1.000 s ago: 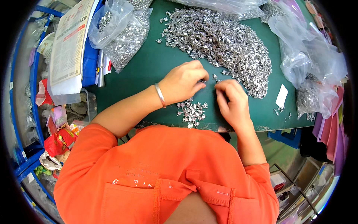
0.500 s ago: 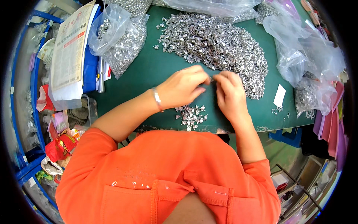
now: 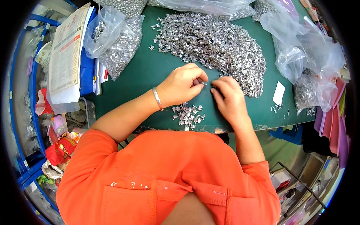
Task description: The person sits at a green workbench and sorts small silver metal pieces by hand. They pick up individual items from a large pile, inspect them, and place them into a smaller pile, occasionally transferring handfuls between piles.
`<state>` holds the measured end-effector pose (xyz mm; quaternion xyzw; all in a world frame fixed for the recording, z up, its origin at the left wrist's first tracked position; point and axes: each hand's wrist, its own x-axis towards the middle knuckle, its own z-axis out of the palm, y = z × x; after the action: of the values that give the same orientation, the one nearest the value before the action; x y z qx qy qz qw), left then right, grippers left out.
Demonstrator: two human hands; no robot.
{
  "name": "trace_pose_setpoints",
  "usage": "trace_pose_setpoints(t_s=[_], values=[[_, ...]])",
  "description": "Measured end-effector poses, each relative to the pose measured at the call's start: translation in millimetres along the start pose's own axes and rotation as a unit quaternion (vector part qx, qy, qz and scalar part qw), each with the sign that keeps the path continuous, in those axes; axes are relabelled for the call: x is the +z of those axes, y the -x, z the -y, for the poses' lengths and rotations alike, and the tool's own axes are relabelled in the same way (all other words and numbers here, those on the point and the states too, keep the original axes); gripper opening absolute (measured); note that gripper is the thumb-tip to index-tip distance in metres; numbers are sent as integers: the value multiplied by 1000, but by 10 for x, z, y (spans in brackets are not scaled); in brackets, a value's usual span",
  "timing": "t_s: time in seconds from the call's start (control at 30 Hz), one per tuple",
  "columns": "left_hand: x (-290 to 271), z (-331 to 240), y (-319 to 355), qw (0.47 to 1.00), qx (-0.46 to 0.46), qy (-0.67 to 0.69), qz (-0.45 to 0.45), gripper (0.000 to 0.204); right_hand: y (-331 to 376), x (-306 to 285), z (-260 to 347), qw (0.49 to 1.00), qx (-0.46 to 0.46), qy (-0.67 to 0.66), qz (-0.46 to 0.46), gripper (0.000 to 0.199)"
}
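Note:
My left hand (image 3: 183, 84), with a silver bangle at the wrist, is closed in a pinch on a small silver metal piece (image 3: 203, 83). Just to its right, my right hand (image 3: 229, 96) has its thumb and fingers pressed together; a tiny dark bit shows at the tips, too small to name. The hands are slightly apart. Below my left hand lies a small cluster of shiny silver metal pieces (image 3: 188, 115) near the table's front edge. Beyond both hands spreads a large heap of similar pieces (image 3: 213, 43).
Clear bags of metal parts stand at the back left (image 3: 122, 50) and right (image 3: 305, 92). A white card (image 3: 278, 93) lies on the green table (image 3: 150, 71) beside several loose bits. Papers on a blue bin (image 3: 71, 52) and a blue rack (image 3: 33, 75) border the left.
The hands were almost touching at the fingertips and have drawn slightly apart. The left fingers have curled in, showing the small metal piece. The whole view has shifted slightly.

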<state>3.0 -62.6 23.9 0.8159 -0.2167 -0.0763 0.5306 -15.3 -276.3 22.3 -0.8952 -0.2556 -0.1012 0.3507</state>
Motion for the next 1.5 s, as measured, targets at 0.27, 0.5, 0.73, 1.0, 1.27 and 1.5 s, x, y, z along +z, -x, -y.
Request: trace_pose_setpoints(t_s=[0.27, 0.5, 0.73, 1.0, 1.27, 1.5], values=[[-303, -140, 189, 989, 15, 3, 149, 13, 3, -4, 122, 998, -49, -45, 19, 20], [-218, -65, 113, 993, 67, -100, 2, 14, -5, 53, 61, 999, -24, 25, 1, 36], [-148, -6, 104, 993, 57, -102, 17, 17, 103, 26, 114, 997, 31, -66, -4, 44], [-32, -67, 70, 991, 96, -82, 40, 17, 155, -134, 1, 993, 72, -34, -85, 24], [95, 39, 62, 986, 108, -124, 20, 12, 80, 46, 3, 999, -23, 26, -42, 18], [-173, 27, 113, 994, 30, -99, -19, 9, 66, -30, 37, 997, 5, 37, -65, 17]])
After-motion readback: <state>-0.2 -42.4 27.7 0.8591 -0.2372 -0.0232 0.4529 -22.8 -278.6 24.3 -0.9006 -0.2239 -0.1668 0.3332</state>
